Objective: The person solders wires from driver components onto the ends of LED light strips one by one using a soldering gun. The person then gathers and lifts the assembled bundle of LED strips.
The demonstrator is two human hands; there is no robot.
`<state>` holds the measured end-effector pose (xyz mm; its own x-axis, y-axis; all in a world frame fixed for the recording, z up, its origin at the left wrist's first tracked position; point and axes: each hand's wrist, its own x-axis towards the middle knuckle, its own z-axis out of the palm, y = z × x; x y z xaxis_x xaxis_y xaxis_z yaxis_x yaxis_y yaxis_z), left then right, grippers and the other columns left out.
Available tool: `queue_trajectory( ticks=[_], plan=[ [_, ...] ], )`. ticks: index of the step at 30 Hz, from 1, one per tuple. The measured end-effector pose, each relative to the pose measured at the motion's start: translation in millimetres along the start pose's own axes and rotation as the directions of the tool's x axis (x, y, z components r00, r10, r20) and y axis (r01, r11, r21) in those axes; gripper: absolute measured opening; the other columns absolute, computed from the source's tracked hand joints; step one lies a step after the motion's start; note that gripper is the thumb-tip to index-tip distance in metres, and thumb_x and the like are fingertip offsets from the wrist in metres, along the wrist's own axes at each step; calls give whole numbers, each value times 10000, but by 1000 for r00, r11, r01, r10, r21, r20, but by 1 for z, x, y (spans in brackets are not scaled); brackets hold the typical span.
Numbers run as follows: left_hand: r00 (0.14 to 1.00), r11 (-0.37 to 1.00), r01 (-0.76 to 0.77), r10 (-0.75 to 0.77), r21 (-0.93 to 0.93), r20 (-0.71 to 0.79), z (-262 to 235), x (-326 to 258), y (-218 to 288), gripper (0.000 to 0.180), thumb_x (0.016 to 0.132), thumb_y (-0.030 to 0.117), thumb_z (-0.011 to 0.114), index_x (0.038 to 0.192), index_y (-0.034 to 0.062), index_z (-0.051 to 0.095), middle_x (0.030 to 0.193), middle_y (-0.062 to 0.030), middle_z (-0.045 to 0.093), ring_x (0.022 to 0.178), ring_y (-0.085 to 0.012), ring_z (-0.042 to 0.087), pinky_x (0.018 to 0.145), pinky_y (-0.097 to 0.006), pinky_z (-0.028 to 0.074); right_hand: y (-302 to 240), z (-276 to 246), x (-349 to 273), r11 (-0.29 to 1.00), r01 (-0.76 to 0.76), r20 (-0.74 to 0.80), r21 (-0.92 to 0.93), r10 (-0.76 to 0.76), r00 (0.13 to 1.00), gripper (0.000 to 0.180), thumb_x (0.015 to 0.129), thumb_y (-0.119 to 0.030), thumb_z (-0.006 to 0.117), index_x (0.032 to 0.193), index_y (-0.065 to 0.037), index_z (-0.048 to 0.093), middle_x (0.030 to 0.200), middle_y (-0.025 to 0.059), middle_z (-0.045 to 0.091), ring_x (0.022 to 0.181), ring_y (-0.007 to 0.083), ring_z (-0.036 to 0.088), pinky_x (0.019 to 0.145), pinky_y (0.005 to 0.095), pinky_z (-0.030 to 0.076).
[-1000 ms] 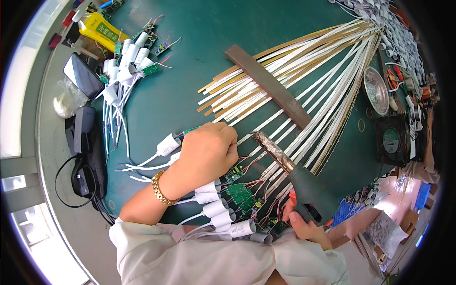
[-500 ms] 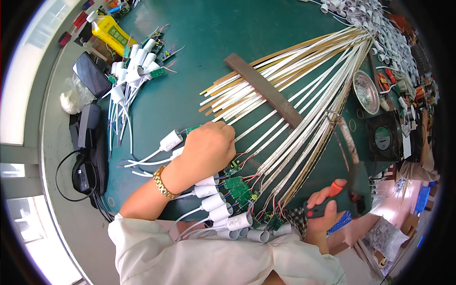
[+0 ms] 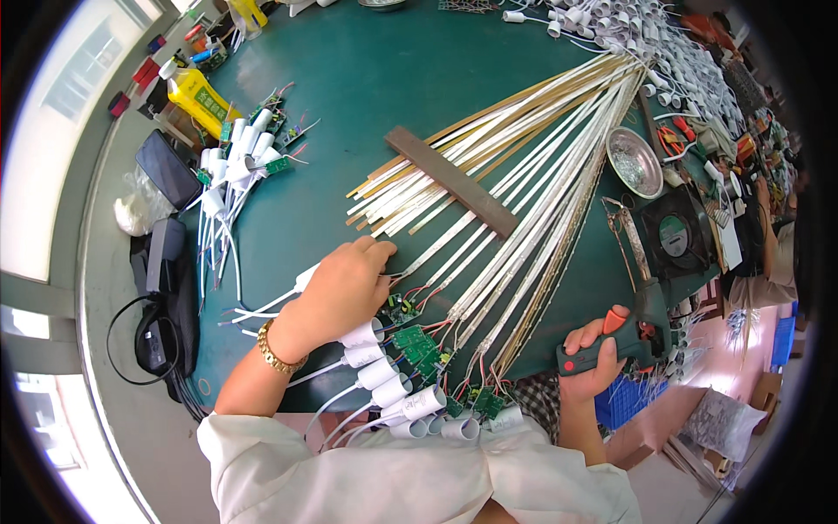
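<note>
My left hand (image 3: 342, 284), a gold watch on its wrist, is curled palm down at the near ends of the LED strips (image 3: 436, 240). A white lamp cap (image 3: 305, 278) with a white cable runs under it; what the fingers pinch is hidden. To the right, my right hand (image 3: 594, 358) grips a dark soldering gun (image 3: 646, 327) with an orange trigger, its metal tip pointing up and away. Between my hands, several white lamp caps (image 3: 378, 374) with green circuit boards (image 3: 417, 348) lie along the near table edge, their thin wires joined to strips.
A brown bar (image 3: 449, 181) lies across the fanned strips. At left are more caps with boards (image 3: 249, 153), a yellow bottle (image 3: 196, 98), a phone (image 3: 168, 168) and a black adapter (image 3: 164, 253). A metal dish (image 3: 635, 162) and black fan (image 3: 674, 234) stand at right.
My view has shifted a little. My left hand has moved slightly left and toward me, its fingers less tightly bunched. The right hand keeps hold of the soldering gun, now farther from the strips.
</note>
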<state>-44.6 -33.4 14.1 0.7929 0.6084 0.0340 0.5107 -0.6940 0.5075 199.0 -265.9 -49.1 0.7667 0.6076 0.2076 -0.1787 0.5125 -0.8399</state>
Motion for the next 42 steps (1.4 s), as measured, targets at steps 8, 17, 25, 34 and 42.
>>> queue_trajectory(
  ticks=[8, 17, 25, 34, 42],
  plan=[
    [998, 992, -69, 68, 108, 14, 30, -4, 36, 425, 788, 11, 575, 1208, 25, 635, 829, -153, 587, 728, -343, 605, 657, -431, 498, 2, -4, 0, 999, 25, 42, -25, -24, 999, 500, 931, -227, 568, 1331, 3, 376, 792, 101, 540, 593, 167, 555, 568, 289, 523],
    [986, 985, -166, 166, -56, 5, 57, -1, 63, 376, 815, 35, 580, 1180, -43, 618, 752, -160, 605, 673, -339, 610, 621, -434, 500, 4, -1, -3, 999, 46, 63, -28, -44, 997, 530, 929, -233, 582, 1343, 10, 357, 790, 114, 553, 589, 184, 557, 571, 300, 524],
    [993, 998, -66, 67, -9, 99, 19, 4, 41, 392, 804, 132, 706, 1177, 37, 629, 769, -145, 628, 699, -305, 621, 698, -398, 475, 2, -5, -5, 997, 65, 147, -53, -56, 987, 502, 943, -243, 546, 1347, 3, 378, 809, 100, 530, 602, 174, 548, 569, 290, 495],
    [995, 982, -96, 101, -161, 22, 12, 0, 43, 217, 790, 155, 749, 948, 35, 660, 887, -130, 578, 834, -333, 553, 761, -411, 468, 2, -8, -6, 996, 31, 153, -81, -18, 988, 533, 928, -226, 553, 1359, 13, 351, 813, 106, 540, 616, 177, 554, 585, 292, 502],
    [992, 998, -55, 57, -19, 116, 22, 1, 41, 97, 764, 107, 737, 802, 54, 665, 768, -83, 578, 763, -272, 575, 654, -384, 439, 2, -7, -7, 994, 16, 147, -105, 0, 989, 564, 927, -230, 560, 1378, 18, 328, 815, 111, 543, 633, 187, 557, 596, 298, 506]
  ],
)
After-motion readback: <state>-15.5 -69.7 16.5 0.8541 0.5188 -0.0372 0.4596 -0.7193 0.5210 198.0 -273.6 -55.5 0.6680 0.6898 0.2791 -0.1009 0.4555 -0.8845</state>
